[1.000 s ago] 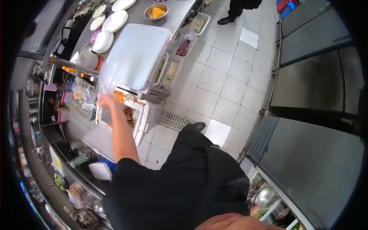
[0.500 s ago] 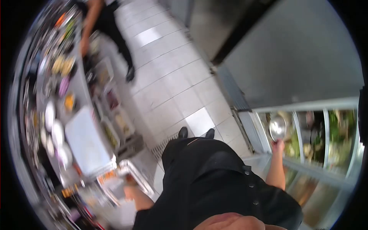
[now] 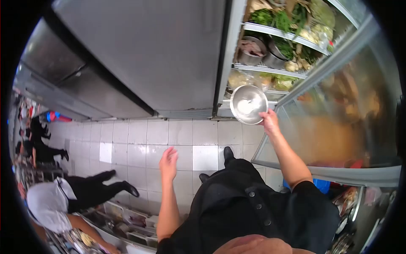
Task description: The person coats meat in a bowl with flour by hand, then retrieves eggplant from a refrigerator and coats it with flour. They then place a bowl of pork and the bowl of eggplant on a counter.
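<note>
A shiny metal bowl (image 3: 248, 103) is tilted toward me in front of the lower fridge shelves. My right hand (image 3: 270, 121) grips its rim at the lower right, and the bowl appears to hold nothing. My left hand (image 3: 169, 159) hangs over the tiled floor, fingers loosely stretched and touching nothing. Behind the bowl, the open fridge holds bagged vegetables and a metal pot (image 3: 252, 51) with pale meat inside. Beside that pot stands another one (image 3: 277, 55) with leafy greens above it. Green onions (image 3: 282, 21) lie on the shelf farther up.
A glass fridge door (image 3: 334, 127) stands swung out on my right. Closed steel cabinet doors (image 3: 169, 51) line the wall ahead. At left, a person in a white shirt (image 3: 50, 203) leans over a counter with bins (image 3: 127, 218); other people stand farther back.
My view has swung round to face the open fridge. The bowl stays in my right hand, and my left hand is now over the floor instead of near the counter.
</note>
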Demonstrator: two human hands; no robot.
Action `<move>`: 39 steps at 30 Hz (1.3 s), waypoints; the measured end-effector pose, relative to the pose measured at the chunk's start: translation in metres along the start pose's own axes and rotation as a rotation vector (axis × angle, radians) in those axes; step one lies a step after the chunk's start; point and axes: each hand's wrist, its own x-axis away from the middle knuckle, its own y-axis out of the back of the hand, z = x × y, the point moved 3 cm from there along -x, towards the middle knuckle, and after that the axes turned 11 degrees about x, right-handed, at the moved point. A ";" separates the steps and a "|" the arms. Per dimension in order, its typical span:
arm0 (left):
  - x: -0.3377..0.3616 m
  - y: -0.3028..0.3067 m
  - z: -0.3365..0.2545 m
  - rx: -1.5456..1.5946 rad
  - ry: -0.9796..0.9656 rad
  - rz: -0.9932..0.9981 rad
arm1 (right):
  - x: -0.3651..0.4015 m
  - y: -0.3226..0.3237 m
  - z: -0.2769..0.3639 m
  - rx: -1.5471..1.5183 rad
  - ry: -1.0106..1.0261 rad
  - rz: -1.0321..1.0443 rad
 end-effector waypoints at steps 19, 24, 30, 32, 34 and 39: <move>-0.132 -0.331 -0.068 -0.329 -0.082 0.096 | -0.261 0.119 0.161 -0.603 -0.137 -0.333; -0.112 -0.253 -0.012 -0.253 0.032 -0.083 | -0.292 0.117 0.177 -0.467 -0.148 -0.512; -0.090 -0.229 -0.022 0.024 0.088 -0.159 | -0.275 0.109 0.198 -0.376 0.059 -0.537; -0.095 -0.233 -0.026 0.034 0.115 -0.139 | -0.266 0.096 0.209 -0.386 0.088 -0.466; -0.106 -0.242 -0.031 0.045 0.135 -0.103 | -0.261 0.073 0.219 -0.374 0.088 -0.389; -0.143 -0.278 -0.032 0.142 0.178 0.087 | -0.261 0.017 0.212 -0.287 0.004 -0.367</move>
